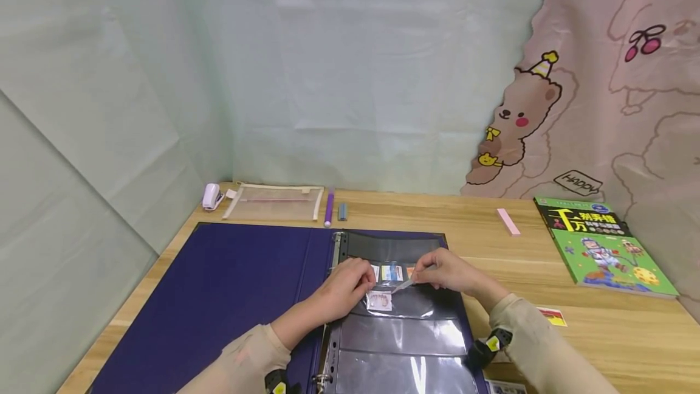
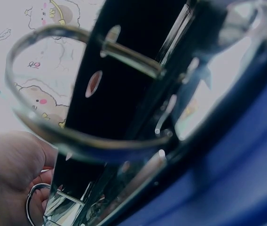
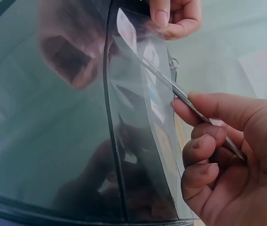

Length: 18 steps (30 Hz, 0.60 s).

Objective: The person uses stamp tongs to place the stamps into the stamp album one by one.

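My right hand (image 1: 451,272) pinches a pair of metal tweezers (image 3: 176,89) between thumb and fingers. The tweezers' tips touch a pale stamp (image 1: 379,300), which lies at the second pocket row of a black stamp album page (image 1: 401,327). In the right wrist view that same stamp (image 3: 126,30) stands at a slant by the clear pocket film. My left hand (image 1: 344,287) pinches the film's edge beside the stamp, near the binder rings. One row up, a blue-and-yellow stamp (image 1: 392,273) and others sit in their pocket, partly covered by my hands.
The navy binder cover (image 1: 219,297) lies spread at left. Behind it are a mini stapler (image 1: 212,197), a mesh pouch (image 1: 275,202), a purple marker (image 1: 329,207) and a small blue-grey block (image 1: 342,211). Rightward lie a pink strip (image 1: 508,222), a green book (image 1: 607,251) and a loose stamp (image 1: 553,317).
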{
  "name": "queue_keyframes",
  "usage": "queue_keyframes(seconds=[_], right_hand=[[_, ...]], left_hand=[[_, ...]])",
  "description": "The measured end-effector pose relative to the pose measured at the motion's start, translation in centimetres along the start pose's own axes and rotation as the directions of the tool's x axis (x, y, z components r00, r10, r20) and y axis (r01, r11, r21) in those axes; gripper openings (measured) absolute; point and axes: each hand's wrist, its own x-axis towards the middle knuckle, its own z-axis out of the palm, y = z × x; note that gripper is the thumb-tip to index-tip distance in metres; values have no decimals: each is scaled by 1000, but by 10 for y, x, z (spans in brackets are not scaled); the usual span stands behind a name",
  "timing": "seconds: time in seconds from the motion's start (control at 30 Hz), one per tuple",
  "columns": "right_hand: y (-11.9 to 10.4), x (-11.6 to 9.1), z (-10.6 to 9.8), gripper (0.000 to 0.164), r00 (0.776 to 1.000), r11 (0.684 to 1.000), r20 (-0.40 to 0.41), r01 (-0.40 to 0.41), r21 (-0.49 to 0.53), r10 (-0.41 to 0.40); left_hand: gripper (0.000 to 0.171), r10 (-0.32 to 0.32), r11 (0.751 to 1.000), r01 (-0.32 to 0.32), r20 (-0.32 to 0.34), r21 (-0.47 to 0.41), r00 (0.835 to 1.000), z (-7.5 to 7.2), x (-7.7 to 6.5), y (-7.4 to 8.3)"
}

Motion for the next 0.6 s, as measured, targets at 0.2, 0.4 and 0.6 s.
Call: queue_keyframes(seconds=[0.2, 0.4, 0.6], right_hand=[[2, 0, -5, 18, 1000, 1000, 16, -26, -15, 26], [4, -1, -13, 22, 999, 998, 14, -37, -44, 38], [6, -4, -21, 17, 1000, 998, 16, -23, -64, 24]], left_hand=[[10, 4, 1000, -4, -3, -5, 1000, 0, 0, 1], [11, 6, 1000, -6, -9, 10, 1000, 2, 0, 1], [11, 12, 1000, -11, -18, 20, 1000, 2, -1, 0]])
